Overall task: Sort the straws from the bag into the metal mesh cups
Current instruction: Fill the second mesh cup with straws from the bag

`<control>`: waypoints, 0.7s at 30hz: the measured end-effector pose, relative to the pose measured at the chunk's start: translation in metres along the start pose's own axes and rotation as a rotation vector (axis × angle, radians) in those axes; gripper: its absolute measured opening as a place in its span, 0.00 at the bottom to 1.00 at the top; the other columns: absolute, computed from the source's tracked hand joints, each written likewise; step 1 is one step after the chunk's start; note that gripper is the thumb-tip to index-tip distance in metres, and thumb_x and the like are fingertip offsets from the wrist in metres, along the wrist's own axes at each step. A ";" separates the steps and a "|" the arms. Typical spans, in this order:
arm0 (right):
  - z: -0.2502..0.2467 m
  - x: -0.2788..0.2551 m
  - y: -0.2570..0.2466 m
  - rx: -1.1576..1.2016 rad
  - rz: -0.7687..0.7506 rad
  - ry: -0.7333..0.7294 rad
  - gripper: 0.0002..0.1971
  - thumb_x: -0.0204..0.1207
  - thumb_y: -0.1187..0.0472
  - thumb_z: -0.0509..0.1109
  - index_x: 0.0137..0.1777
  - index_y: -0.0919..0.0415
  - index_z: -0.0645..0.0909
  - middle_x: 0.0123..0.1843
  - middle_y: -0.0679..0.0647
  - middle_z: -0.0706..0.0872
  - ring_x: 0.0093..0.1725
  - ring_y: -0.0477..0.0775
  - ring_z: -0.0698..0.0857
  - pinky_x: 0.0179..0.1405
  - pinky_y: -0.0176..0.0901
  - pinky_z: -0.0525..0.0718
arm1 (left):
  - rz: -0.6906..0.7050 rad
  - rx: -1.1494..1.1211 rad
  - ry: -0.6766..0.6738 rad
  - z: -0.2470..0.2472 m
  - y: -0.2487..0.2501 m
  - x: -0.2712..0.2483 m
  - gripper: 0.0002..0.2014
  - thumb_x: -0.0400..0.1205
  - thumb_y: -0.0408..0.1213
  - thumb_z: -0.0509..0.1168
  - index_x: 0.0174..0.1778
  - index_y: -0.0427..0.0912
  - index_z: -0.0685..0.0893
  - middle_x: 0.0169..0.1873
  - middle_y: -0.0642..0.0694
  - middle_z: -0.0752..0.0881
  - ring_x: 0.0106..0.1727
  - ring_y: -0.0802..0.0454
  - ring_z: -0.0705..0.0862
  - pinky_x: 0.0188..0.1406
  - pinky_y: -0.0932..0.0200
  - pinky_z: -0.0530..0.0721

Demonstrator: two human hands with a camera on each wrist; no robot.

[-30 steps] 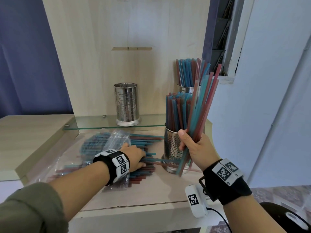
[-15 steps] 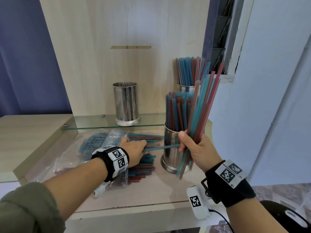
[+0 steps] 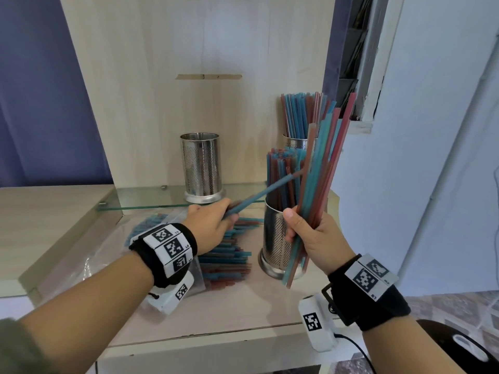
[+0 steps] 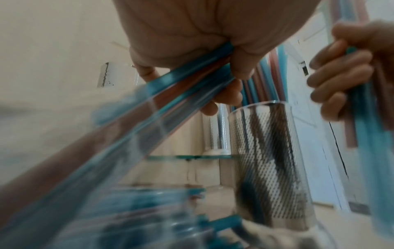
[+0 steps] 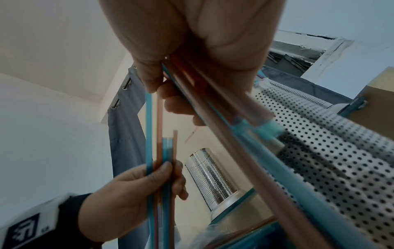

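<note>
My right hand (image 3: 310, 233) grips a tall bundle of blue and red straws (image 3: 324, 163), tilted up to the right, in front of the near mesh cup (image 3: 272, 244); that cup stands on the desk and is full of straws. My left hand (image 3: 213, 225) pinches a few straws (image 3: 259, 194) lifted off the pile in the clear bag (image 3: 221, 263) and angled toward the bundle. An empty mesh cup (image 3: 201, 168) stands on the glass shelf. A third cup (image 3: 295, 143), full of straws, stands behind at the right.
The glass shelf (image 3: 151, 198) juts over the bag's far end. A wooden back panel (image 3: 194, 63) rises behind the cups. A white wall (image 3: 432, 157) closes the right side. A dark chair (image 3: 459, 346) sits at lower right.
My left hand has lifted from the bag with a few straws and swung them up and right toward the bundle. My right hand has stayed nearly still.
</note>
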State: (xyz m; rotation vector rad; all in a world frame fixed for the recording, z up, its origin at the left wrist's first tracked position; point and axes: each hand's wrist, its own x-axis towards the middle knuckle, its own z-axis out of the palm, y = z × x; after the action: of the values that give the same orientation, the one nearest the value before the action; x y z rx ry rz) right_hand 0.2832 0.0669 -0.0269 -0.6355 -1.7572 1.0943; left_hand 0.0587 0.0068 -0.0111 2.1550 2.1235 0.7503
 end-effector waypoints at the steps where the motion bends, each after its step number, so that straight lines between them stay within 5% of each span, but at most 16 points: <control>1: 0.004 0.000 -0.001 0.020 -0.001 0.013 0.19 0.77 0.40 0.69 0.28 0.49 0.80 0.26 0.50 0.82 0.28 0.48 0.80 0.32 0.37 0.76 | 0.016 -0.055 0.026 -0.004 0.003 -0.002 0.07 0.88 0.46 0.53 0.51 0.50 0.73 0.39 0.56 0.85 0.41 0.54 0.80 0.55 0.50 0.74; 3: 0.013 0.001 -0.004 0.059 -0.019 0.032 0.14 0.76 0.46 0.70 0.32 0.49 0.80 0.25 0.49 0.81 0.28 0.49 0.79 0.31 0.36 0.77 | 0.060 -0.165 0.092 -0.009 0.009 -0.006 0.05 0.87 0.45 0.54 0.52 0.50 0.73 0.37 0.57 0.84 0.37 0.60 0.80 0.47 0.54 0.75; 7: 0.032 0.002 -0.011 0.127 -0.060 0.027 0.07 0.77 0.56 0.71 0.44 0.60 0.80 0.25 0.47 0.78 0.27 0.48 0.78 0.32 0.34 0.80 | 0.154 -0.416 0.234 -0.019 0.020 -0.006 0.08 0.86 0.46 0.54 0.47 0.50 0.76 0.35 0.53 0.83 0.37 0.57 0.79 0.43 0.61 0.74; 9: 0.037 0.005 -0.012 0.133 -0.075 0.038 0.09 0.77 0.55 0.72 0.49 0.60 0.81 0.27 0.43 0.79 0.28 0.47 0.79 0.34 0.36 0.81 | 0.164 -0.515 0.298 -0.023 0.027 -0.003 0.08 0.83 0.49 0.53 0.45 0.53 0.75 0.35 0.55 0.82 0.39 0.60 0.80 0.46 0.64 0.76; 14: 0.040 0.011 -0.016 0.098 -0.077 -0.015 0.16 0.76 0.54 0.73 0.63 0.52 0.80 0.29 0.34 0.83 0.30 0.41 0.81 0.38 0.35 0.82 | 0.135 -0.666 0.357 -0.031 0.040 0.004 0.12 0.81 0.54 0.54 0.44 0.53 0.79 0.42 0.54 0.83 0.51 0.54 0.82 0.63 0.48 0.79; 16: 0.044 0.014 -0.020 0.106 -0.075 -0.047 0.22 0.72 0.52 0.75 0.65 0.52 0.79 0.28 0.38 0.83 0.32 0.37 0.83 0.42 0.33 0.83 | 0.106 -0.722 0.329 -0.031 0.043 0.006 0.18 0.80 0.61 0.55 0.47 0.52 0.81 0.47 0.51 0.85 0.57 0.54 0.82 0.66 0.47 0.78; 18: 0.051 0.018 -0.023 0.127 -0.082 -0.071 0.24 0.65 0.48 0.77 0.62 0.50 0.80 0.31 0.49 0.83 0.37 0.44 0.85 0.46 0.42 0.88 | 0.080 -0.824 0.305 -0.032 0.049 0.005 0.18 0.82 0.61 0.57 0.49 0.51 0.82 0.50 0.50 0.86 0.59 0.51 0.83 0.68 0.44 0.78; 21: 0.061 0.021 -0.026 0.115 -0.137 -0.062 0.20 0.64 0.49 0.79 0.54 0.58 0.85 0.29 0.63 0.79 0.33 0.50 0.79 0.36 0.49 0.84 | 0.059 -0.981 0.257 -0.037 0.056 0.003 0.18 0.80 0.52 0.56 0.58 0.46 0.81 0.52 0.50 0.87 0.58 0.52 0.85 0.66 0.49 0.81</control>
State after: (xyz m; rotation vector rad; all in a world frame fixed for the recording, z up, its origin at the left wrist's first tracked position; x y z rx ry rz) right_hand 0.2204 0.0472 -0.0050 -0.4091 -1.7496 1.1210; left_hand 0.0979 -0.0055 0.0414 1.6049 1.2671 1.6812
